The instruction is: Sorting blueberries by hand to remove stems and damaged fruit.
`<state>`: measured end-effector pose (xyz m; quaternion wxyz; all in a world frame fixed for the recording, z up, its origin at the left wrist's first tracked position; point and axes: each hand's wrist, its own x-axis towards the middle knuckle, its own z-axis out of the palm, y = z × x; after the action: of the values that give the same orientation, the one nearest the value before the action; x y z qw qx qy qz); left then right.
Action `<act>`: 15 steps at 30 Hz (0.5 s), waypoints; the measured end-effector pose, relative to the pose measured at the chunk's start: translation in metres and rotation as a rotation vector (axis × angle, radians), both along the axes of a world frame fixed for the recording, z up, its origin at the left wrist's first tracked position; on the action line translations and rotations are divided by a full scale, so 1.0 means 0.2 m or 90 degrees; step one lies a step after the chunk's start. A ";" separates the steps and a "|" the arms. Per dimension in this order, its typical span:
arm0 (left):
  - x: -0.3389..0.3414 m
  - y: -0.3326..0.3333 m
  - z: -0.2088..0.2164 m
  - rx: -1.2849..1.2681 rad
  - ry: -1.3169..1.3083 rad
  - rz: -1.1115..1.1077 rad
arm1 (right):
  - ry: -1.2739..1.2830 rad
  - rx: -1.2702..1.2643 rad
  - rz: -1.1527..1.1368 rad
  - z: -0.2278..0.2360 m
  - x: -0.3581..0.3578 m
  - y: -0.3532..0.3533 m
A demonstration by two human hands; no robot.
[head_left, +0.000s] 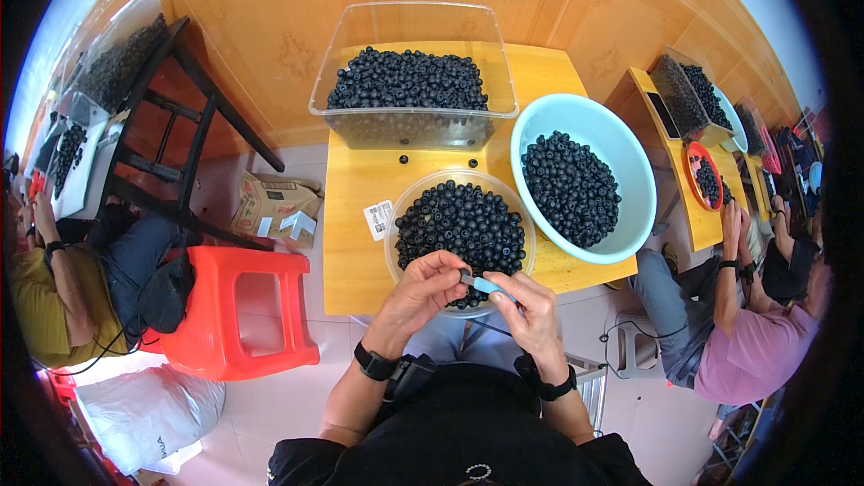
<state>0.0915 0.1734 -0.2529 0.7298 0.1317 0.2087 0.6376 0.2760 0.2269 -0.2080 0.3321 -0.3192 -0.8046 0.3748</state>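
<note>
Above the near side of a clear round tub (392, 232) full of small black ring-like parts (459, 223), my hands meet. My left hand (418, 292) pinches one small dark part (464, 275) between thumb and fingers; its outline is partly covered. In my right hand (533, 315) is a small knife (487, 285) with a light blue handle, its short grey blade against that part. Behind the tub stands a clear rectangular bin (396, 130) heaped with the same black parts. A pale blue basin (637, 207) to the right holds more of them.
Two loose parts (403, 159) and a white label (377, 220) lie on the yellow table (346, 279). Left are a red plastic stool (216, 306), a carton (265, 202) and a person at a dark table. Another person in pink (756, 351) works at the right.
</note>
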 end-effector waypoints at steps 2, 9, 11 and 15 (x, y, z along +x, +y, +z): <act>-0.02 0.00 -0.01 -0.007 -0.035 -0.005 | -0.002 0.001 0.001 -0.01 -0.02 0.00; -0.05 -0.08 0.09 0.045 -0.047 -0.044 | 0.009 -0.101 -0.177 -0.08 0.01 0.09; -0.06 -0.07 0.08 -0.035 0.043 0.025 | 0.004 -0.075 -0.098 -0.04 0.00 0.08; -0.05 -0.06 0.06 -0.031 0.031 0.041 | 0.055 -0.133 -0.090 -0.02 -0.02 0.03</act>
<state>0.0824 0.1622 -0.2418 0.7066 0.1228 0.2463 0.6518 0.2718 0.2337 -0.2124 0.3571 -0.3917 -0.7216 0.4454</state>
